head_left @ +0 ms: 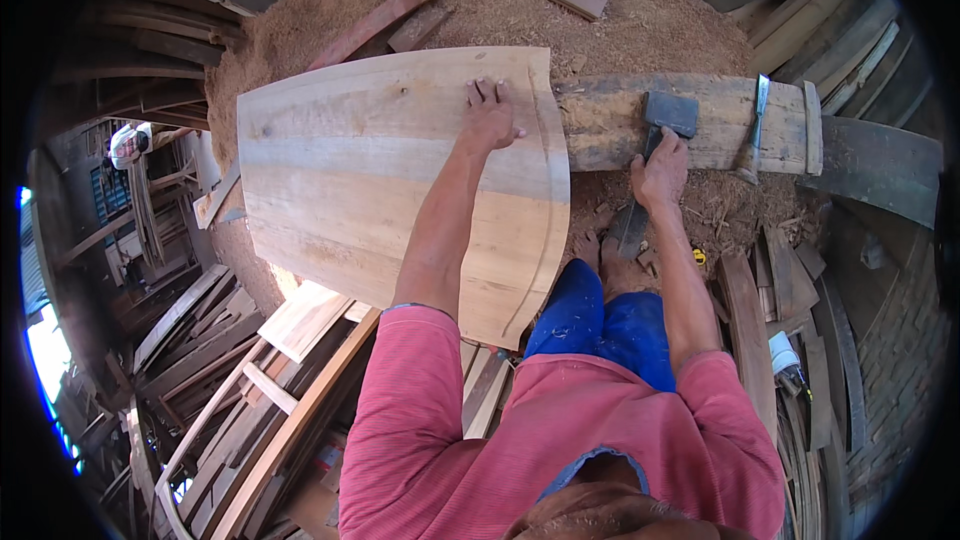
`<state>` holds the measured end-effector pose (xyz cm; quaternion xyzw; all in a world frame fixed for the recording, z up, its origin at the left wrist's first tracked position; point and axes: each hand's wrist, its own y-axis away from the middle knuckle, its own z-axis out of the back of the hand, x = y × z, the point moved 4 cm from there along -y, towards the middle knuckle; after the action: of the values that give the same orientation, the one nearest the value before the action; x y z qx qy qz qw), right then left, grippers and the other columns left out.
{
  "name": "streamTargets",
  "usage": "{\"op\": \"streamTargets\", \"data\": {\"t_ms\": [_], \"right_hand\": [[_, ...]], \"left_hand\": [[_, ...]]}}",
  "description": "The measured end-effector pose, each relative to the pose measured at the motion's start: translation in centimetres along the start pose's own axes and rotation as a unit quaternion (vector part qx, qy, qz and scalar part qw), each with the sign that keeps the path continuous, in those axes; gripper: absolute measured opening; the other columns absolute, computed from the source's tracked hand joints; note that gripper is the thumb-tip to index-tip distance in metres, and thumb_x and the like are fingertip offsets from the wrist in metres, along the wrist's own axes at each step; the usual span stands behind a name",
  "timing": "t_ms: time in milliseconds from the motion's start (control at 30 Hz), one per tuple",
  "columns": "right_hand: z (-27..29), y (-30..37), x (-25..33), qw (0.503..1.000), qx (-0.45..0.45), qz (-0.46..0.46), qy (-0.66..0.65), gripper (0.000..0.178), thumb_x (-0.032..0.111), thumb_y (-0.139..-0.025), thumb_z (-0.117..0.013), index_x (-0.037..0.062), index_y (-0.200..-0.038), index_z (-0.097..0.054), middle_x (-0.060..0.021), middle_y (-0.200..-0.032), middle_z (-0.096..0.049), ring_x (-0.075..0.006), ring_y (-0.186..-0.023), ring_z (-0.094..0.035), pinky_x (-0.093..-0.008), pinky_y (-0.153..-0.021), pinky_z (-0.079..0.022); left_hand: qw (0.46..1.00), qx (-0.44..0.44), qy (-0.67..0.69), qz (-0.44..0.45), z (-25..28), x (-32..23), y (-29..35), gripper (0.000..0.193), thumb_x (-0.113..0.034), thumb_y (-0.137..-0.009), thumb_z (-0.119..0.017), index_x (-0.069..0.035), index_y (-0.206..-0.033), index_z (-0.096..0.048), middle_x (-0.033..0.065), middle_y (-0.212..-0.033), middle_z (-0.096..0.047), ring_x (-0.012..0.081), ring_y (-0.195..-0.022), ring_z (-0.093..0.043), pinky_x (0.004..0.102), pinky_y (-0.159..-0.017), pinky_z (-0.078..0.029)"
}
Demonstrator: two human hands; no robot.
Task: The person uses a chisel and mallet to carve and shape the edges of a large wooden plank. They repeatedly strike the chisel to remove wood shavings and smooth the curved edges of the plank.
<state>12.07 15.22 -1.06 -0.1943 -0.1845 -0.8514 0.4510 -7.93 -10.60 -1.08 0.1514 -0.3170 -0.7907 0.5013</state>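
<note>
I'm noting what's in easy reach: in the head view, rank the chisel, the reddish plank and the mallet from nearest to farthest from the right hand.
1. Mallet: nearest, in the right hand.
2. Chisel: to the right, lying across the weathered timber.
3. Reddish plank: farthest, upper left, beyond the pale panel.

Head cam, wide fisheye, looks dn from abv, fairly nr L hand (490, 121) & R hand (661, 177).

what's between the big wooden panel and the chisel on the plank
In the head view, the right hand holds a dark mallet over the plank between panel and chisel.
</note>
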Motion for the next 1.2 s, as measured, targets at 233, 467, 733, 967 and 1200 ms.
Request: {"op": "streamTargets", "data": {"t_ms": [233,467,733,967,1200], "right_hand": [[0.9,5.5,5.2,0.984,0.110,0.049,-0.134,0.040,0.016,-0.092,-0.066,-0.0036,-0.126,-0.055,-0.0298,-0.123,-0.057,-0.0458,-0.115,-0.055,-0.0520,-0.099,-0.044],[-1.6,11.5,6.0,0.907,0.398,0.015,-0.136,0.029,0.026,-0.093,-0.065,0.0020,-0.110,-0.067,-0.0220,-0.103,-0.069,-0.0395,-0.101,-0.066,-0.0450,-0.088,-0.053],[-1.3,30.6,3.6,0.792,0.565,0.211,-0.093,0.027,0.024,-0.086,-0.077,0.0058,-0.104,-0.068,-0.0169,-0.112,-0.067,-0.0335,-0.112,-0.059,-0.0463,-0.101,-0.045],[1.2,30.0,1.3,0.654,0.722,0.166,-0.152,0.024,0.023,-0.094,-0.066,-0.0001,-0.102,-0.068,-0.0154,-0.092,-0.071,-0.0263,-0.091,-0.068,-0.0404,-0.080,-0.052],[3.6,18.6,3.7,0.857,0.468,0.029,-0.214,0.024,0.025,-0.095,-0.067,0.0034,-0.105,-0.067,-0.0165,-0.091,-0.071,-0.0295,-0.086,-0.070,-0.0404,-0.080,-0.054]], "left_hand": [[1.000,0.003,-0.012,-0.014,-0.1,0.0,0.3,0.111,-0.052,-0.087,-0.075,0.001,-0.162,-0.013,0.0367,-0.164,-0.012,0.0561,-0.153,-0.008,0.0553,-0.126,-0.020],[0.999,-0.026,0.023,-0.029,0.0,0.6,0.7,0.109,-0.051,-0.087,-0.076,0.002,-0.161,-0.017,0.0381,-0.164,-0.013,0.0564,-0.153,-0.009,0.0568,-0.124,-0.022],[0.999,-0.033,0.035,-0.021,0.0,0.4,0.8,0.108,-0.050,-0.088,-0.076,0.003,-0.161,-0.017,0.0378,-0.164,-0.014,0.0559,-0.153,-0.011,0.0582,-0.124,-0.021],[0.998,-0.048,0.026,-0.017,-0.7,0.7,0.1,0.110,-0.053,-0.085,-0.078,0.000,-0.162,-0.019,0.0375,-0.164,-0.014,0.0571,-0.152,-0.013,0.0604,-0.123,-0.023],[0.999,-0.020,0.040,-0.001,-0.5,1.1,1.0,0.111,-0.049,-0.086,-0.078,-0.003,-0.163,-0.014,0.0362,-0.165,-0.009,0.0542,-0.154,-0.008,0.0556,-0.125,-0.024]]}}
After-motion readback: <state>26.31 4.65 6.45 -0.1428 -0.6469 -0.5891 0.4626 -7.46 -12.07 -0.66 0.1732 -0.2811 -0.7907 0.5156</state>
